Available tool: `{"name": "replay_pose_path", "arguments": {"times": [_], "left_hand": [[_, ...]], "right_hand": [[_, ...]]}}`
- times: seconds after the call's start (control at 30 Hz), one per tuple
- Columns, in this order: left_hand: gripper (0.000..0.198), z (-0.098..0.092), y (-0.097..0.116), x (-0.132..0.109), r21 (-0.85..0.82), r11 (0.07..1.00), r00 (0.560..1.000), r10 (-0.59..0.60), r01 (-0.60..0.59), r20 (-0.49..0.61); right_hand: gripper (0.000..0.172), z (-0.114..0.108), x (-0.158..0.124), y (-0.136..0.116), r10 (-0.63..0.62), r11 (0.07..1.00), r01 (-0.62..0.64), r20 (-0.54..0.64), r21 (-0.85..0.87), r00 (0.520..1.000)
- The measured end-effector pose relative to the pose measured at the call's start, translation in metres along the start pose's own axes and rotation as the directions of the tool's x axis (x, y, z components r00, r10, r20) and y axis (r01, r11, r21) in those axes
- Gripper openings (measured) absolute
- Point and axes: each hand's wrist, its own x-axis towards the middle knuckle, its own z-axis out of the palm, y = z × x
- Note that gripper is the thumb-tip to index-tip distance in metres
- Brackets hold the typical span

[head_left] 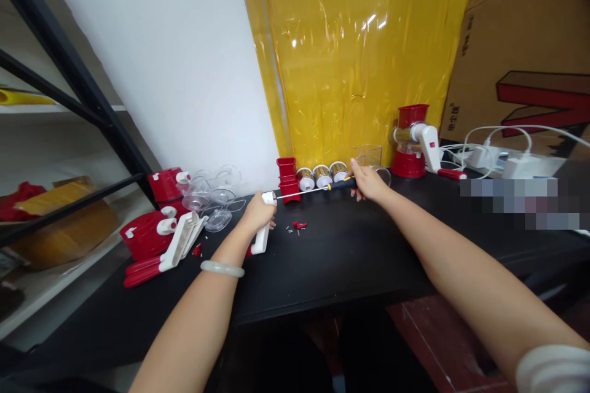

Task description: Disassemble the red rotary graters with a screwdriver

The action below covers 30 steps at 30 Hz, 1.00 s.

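On the black counter, centre-left: left hand has its fingers clamped on a white handle, which stands upright with its lower end on the counter and a red bit at its base. Right hand has its fingers wrapped round a screwdriver with a black-yellow grip and a thin steel shaft. The shaft lies nearly level, tip at the handle's top end. Small red clips lie loose just right of the handle. Three metal drums stand far behind the shaft, and a pile of red-white parts sits at left.
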Motion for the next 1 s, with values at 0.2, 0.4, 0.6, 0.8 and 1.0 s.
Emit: {"name": "replay_pose_path", "arguments": {"times": [0.2, 0.4, 0.6, 0.8, 1.0], "left_hand": [[0.033, -0.001, 0.001, 0.001, -0.01, 1.0, 1.0, -0.006, 0.006, -0.005], [0.035, 0.002, 0.003, -0.002, -0.016, 1.0, 1.0, -0.005, 0.005, 0.007], [0.039, 0.006, 0.004, -0.005, -0.01, 1.0, 1.0, -0.015, 0.015, 0.013], [0.038, 0.005, 0.004, -0.004, -0.017, 1.0, 1.0, -0.02, 0.02, 0.023], [0.037, 0.007, 0.004, -0.005, -0.02, 1.0, 0.999, -0.004, 0.005, 0.041]], "right_hand": [[0.038, 0.004, 0.005, 0.002, -0.112, 0.974, 0.133, -0.126, 0.181, 0.986], [0.048, 0.003, -0.004, -0.013, -0.047, 0.798, 0.049, -0.02, 0.601, 0.999], [0.05, -0.002, -0.002, -0.013, 0.079, 0.891, -0.057, -0.03, 0.45, 0.996], [0.038, -0.002, 0.004, 0.0, -0.067, 0.988, 0.079, -0.093, 0.131, 0.993], [0.033, -0.003, 0.001, -0.012, -0.034, 0.874, 0.08, -0.104, 0.48, 0.994]]}}
